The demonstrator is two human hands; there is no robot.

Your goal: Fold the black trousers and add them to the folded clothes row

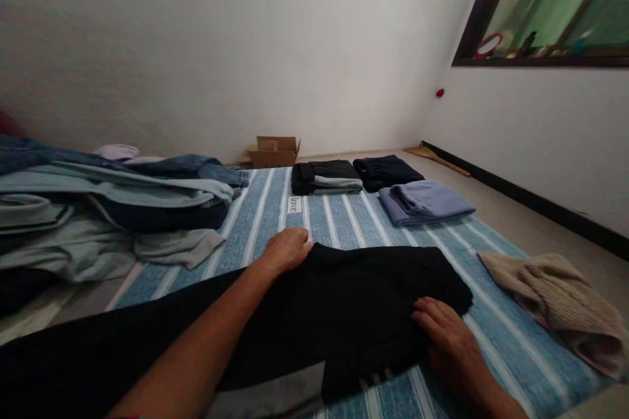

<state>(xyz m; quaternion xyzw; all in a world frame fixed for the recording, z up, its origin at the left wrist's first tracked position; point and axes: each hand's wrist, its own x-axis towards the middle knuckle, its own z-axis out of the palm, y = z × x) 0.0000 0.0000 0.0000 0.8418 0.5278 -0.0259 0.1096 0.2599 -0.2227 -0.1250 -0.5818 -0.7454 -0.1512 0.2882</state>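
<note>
Black trousers (363,314) lie stretched sideways across the bed in front of me, with a grey panel and small pale stripes along the near edge. My left hand (289,249) is closed on their far edge, near the middle of the garment. At the right end, my right hand (449,334) has its fingers curled over the near side of the black cloth, its thumb hidden. The left part of the trousers runs under my left forearm and out of view at the lower left.
A blue-and-white striped sheet (339,226) covers the bed. Loose clothes (122,203) are heaped at left. Folded dark trousers (327,177), a folded navy garment (388,171) and a folded lavender garment (425,201) lie beyond. A beige towel (560,304) is at right, a cardboard box (274,154) by the wall.
</note>
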